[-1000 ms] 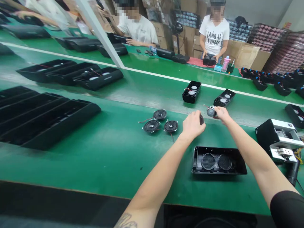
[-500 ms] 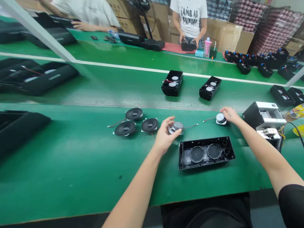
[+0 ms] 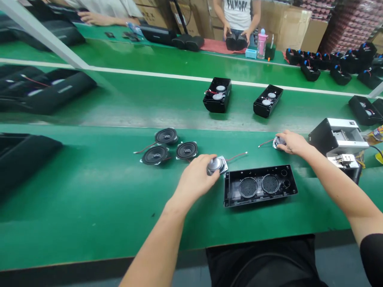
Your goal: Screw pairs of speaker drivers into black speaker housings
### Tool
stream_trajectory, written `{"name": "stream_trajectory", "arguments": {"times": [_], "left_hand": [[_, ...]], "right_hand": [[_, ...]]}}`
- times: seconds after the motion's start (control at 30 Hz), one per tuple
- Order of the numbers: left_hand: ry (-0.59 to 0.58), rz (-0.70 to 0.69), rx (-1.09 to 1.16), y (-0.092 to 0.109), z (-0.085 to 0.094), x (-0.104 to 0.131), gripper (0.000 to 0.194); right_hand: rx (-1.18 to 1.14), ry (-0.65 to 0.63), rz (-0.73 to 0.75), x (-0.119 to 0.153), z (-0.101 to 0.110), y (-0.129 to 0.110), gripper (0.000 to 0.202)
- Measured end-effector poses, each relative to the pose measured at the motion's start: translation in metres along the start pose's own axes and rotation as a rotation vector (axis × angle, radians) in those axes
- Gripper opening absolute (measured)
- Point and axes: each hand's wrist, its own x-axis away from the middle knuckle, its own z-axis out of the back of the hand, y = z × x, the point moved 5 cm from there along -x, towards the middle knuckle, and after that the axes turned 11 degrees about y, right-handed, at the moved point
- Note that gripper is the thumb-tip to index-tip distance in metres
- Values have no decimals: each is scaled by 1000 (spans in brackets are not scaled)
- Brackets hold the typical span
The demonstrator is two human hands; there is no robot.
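Note:
My left hand (image 3: 197, 175) is closed round the rim of a speaker driver (image 3: 216, 164), its magnet side up and a red wire trailing right. Farther right, my right hand (image 3: 291, 142) grips a second speaker driver (image 3: 279, 142), also magnet up, with its wire pointing left. Between and below them lies a black speaker housing (image 3: 259, 186), open side up, showing two round mesh grilles. Left of my left hand rest three drivers cone up: one at the back (image 3: 166, 136), one in front (image 3: 154, 154) and one nearer my hand (image 3: 187, 150).
A grey-and-black machine (image 3: 338, 137) stands right of my right hand. Two housings fitted with drivers sit beyond, one left (image 3: 218, 95) and one right (image 3: 268, 101). Black cases (image 3: 44, 89) lie far left. Across the bench, a person's hands (image 3: 236, 35) hold dark parts.
My left hand has turned and tilted its driver, drawing it slightly left and nearer the housing's corner. My right hand has closed further over its driver. The view has shifted a little.

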Motion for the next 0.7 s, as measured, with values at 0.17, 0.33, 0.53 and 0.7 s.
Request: {"name": "stream_trajectory", "arguments": {"times": [0.17, 0.33, 0.53, 0.7], "left_hand": [[5, 44, 101, 20, 35, 14, 65], [-135, -127, 328, 70, 47, 46, 51], [-199, -316, 339, 99, 28, 63, 39], [-185, -532, 155, 104, 22, 66, 37]], "right_hand": [[-266, 72, -18, 35, 37, -14, 47], [-653, 55, -1, 114, 55, -45, 66], [-724, 124, 102, 169, 35, -79, 45], [-312, 313, 414, 179, 31, -89, 43]]}}
